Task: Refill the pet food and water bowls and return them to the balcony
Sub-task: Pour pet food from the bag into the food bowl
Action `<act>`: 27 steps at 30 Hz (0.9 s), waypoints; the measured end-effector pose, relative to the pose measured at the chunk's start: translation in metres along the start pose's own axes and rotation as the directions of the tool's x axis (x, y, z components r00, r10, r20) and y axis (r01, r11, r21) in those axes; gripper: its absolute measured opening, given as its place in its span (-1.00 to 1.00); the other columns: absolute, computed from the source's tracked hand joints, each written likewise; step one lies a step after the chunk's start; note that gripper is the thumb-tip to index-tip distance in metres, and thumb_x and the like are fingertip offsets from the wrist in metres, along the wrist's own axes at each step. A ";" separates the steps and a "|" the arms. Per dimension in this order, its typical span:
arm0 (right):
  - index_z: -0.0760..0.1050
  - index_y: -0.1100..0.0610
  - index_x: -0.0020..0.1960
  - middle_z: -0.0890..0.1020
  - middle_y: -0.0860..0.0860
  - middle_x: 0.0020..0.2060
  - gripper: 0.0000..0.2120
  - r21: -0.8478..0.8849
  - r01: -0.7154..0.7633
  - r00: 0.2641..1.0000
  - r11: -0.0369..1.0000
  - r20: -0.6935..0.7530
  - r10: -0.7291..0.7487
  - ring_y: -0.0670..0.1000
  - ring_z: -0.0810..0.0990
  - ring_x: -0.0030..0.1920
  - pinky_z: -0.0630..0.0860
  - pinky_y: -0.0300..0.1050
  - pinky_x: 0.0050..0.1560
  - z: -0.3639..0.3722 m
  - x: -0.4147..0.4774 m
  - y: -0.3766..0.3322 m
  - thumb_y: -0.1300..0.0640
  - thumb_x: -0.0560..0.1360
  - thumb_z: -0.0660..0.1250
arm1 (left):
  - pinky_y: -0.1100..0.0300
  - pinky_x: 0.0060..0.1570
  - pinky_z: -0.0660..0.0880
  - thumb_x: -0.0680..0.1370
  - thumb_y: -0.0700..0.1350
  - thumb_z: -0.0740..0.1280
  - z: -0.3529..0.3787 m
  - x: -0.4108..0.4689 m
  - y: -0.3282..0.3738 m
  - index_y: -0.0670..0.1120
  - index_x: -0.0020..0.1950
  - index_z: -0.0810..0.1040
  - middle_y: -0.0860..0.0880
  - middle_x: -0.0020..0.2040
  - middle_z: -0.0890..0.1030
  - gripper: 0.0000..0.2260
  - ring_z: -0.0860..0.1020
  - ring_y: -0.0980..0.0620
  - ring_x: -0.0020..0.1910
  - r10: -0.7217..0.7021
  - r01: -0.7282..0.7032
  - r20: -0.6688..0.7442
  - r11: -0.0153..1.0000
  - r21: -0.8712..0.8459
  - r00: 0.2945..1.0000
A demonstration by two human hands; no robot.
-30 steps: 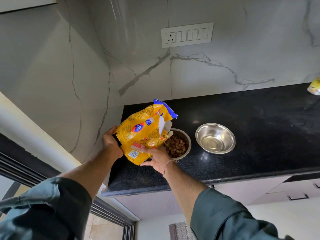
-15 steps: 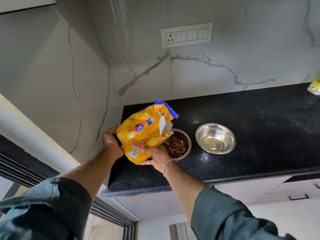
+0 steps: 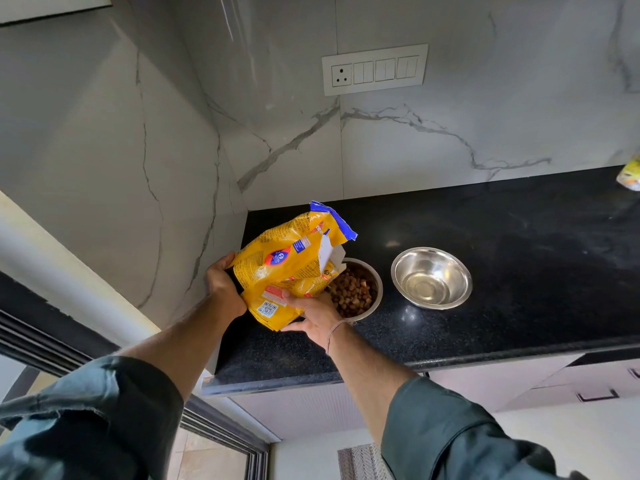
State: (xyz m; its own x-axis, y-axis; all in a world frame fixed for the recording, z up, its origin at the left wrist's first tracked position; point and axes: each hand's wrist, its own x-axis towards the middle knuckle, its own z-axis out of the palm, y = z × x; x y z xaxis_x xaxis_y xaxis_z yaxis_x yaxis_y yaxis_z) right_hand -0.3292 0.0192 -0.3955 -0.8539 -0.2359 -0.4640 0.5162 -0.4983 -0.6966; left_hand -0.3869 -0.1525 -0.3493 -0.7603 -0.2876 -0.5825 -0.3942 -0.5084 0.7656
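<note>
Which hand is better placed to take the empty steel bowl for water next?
The right hand, probably. It holds the yellow food bag from the side nearer the empty bowl, which sits to the right of the kibble bowl. The left hand has its grip on the bag's far side.

The yellow pet food bag (image 3: 291,261) hides the near-left rim of the steel bowl of brown kibble (image 3: 356,292); a yellowish packet (image 3: 631,173) is cut off at the right edge.

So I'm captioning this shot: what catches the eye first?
The yellow bag, held in the left hand and right hand, tilted over a steel bowl of brown kibble on the black counter. Right of it sits a shiny second bowl.
</note>
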 end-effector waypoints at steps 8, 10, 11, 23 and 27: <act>0.53 0.05 0.24 0.62 0.14 0.28 -0.57 -0.004 0.004 1.000 1.000 -0.004 -0.004 0.28 0.51 0.35 0.43 0.57 0.21 -0.002 0.001 0.000 0.23 0.44 0.55 | -0.21 0.24 0.54 0.58 0.16 0.24 0.005 -0.003 -0.002 0.01 0.28 0.67 -0.16 0.09 0.74 -0.59 0.69 -0.23 0.14 0.004 -0.005 0.051 1.000 0.012 0.999; 0.53 0.05 0.25 0.63 0.13 0.27 -0.56 -0.005 0.008 1.000 1.000 -0.002 -0.008 0.28 0.52 0.35 0.44 0.57 0.21 -0.003 0.002 -0.001 0.22 0.43 0.56 | -0.21 0.23 0.54 0.57 0.16 0.25 0.005 -0.003 -0.002 0.01 0.29 0.67 -0.15 0.09 0.74 -0.59 0.69 -0.22 0.13 0.004 -0.005 0.053 1.000 0.015 0.999; 0.53 0.06 0.27 0.63 0.13 0.27 -0.54 -0.006 0.010 1.000 1.000 0.003 -0.010 0.28 0.52 0.35 0.43 0.57 0.20 -0.003 0.002 -0.001 0.22 0.42 0.57 | -0.21 0.23 0.54 0.57 0.16 0.25 0.005 -0.002 -0.003 0.01 0.30 0.67 -0.15 0.09 0.74 -0.59 0.69 -0.22 0.13 0.006 -0.007 0.055 1.000 0.015 0.998; 0.48 -0.04 0.39 0.64 0.07 0.27 -0.26 0.048 0.021 0.997 0.999 0.079 -0.025 0.23 0.54 0.31 0.48 0.55 0.14 -0.002 -0.003 -0.002 0.14 0.26 0.64 | -0.18 0.29 0.51 0.60 0.13 0.23 0.005 -0.004 0.001 0.00 0.35 0.64 -0.15 0.15 0.73 -0.59 0.65 -0.22 0.21 0.018 -0.017 0.082 1.000 -0.007 0.996; 0.49 -0.01 0.38 0.65 0.09 0.26 -0.29 0.056 0.012 0.996 0.998 0.086 -0.017 0.26 0.53 0.34 0.45 0.58 0.18 -0.003 -0.004 -0.003 0.14 0.27 0.63 | -0.16 0.25 0.54 0.60 0.12 0.23 0.006 -0.004 0.001 0.01 0.34 0.64 -0.14 0.14 0.73 -0.59 0.66 -0.21 0.20 0.025 -0.025 0.066 1.000 -0.006 0.998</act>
State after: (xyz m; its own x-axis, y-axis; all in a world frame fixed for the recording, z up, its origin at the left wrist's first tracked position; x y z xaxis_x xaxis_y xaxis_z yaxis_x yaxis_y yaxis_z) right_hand -0.3274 0.0240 -0.3931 -0.8651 -0.2984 -0.4032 0.5012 -0.5474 -0.6702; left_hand -0.3870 -0.1472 -0.3443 -0.8022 -0.2465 -0.5437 -0.3722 -0.5056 0.7784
